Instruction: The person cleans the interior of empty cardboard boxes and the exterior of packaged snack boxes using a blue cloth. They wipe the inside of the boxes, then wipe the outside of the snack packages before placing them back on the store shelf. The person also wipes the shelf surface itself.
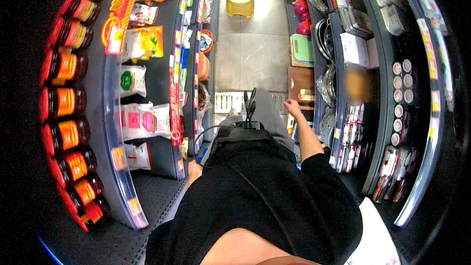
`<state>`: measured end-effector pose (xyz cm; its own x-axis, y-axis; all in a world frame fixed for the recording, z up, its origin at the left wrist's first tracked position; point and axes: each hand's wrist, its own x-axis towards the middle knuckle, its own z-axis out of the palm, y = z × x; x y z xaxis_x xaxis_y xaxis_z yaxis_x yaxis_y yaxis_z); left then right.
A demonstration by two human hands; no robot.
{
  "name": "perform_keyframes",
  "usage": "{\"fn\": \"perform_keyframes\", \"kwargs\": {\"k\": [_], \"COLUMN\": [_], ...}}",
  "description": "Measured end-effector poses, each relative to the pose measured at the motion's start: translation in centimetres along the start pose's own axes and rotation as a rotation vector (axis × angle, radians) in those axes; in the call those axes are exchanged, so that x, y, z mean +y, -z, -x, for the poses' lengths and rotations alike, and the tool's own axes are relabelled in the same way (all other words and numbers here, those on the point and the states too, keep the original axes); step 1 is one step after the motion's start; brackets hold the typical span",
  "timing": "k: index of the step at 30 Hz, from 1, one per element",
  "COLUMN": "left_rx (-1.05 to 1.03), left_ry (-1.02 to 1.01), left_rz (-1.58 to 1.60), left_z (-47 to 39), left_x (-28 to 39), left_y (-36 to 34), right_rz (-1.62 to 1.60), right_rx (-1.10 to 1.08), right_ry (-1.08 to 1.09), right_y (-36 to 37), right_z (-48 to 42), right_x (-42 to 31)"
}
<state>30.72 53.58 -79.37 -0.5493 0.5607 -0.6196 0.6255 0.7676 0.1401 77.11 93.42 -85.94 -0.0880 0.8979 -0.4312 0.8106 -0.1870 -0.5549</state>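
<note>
My right hand point(292, 108) hangs loosely curled beside my right thigh, near a brown board point(300, 84) on the low right shelf; nothing can be made out in it. Low at my left side is my left hand point(195, 170), partly hidden by my body, next to a small blue thing point(202, 155); whether it holds that is unclear. Black cables point(250, 105) stick up from a dark pouch at my waist. Ahead on the tiled floor stands a yellow plastic stool point(240, 4).
Shelves line both sides of the aisle. On the left are red-lidded jars point(68, 102) and plastic bags of food point(144, 120). To the right are metal lids point(323, 38), green cutting boards point(303, 48) and stacked packs point(353, 132). A floor grate point(229, 102) crosses the aisle.
</note>
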Motion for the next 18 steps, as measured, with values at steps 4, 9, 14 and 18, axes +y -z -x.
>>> {"fn": "perform_keyframes", "kwargs": {"k": [4, 9, 14, 18], "left_rx": [0.038, 0.033, 0.108, 0.153], "left_ry": [0.142, 0.387, 0.593, 0.768], "left_rz": [0.154, 0.088, 0.024, -0.014], "left_z": [-1.5, -1.1, -7.2, -11.4], "left_x": [6.8, 20.2, 24.9, 34.6], "left_y": [4.6, 13.7, 13.8, 13.4], "right_rz": [0.026, 0.244, 0.341, 0.354], "right_rx": [-0.151, -0.284, -0.319, -0.32], "right_ry": [0.012, -0.004, 0.017, 0.04], "right_y": [5.7, 10.3, 10.6, 9.2], "right_z": [-10.5, -28.3, -49.0, -65.0], "right_x": [-5.5, -9.4, -11.3, -17.2]}}
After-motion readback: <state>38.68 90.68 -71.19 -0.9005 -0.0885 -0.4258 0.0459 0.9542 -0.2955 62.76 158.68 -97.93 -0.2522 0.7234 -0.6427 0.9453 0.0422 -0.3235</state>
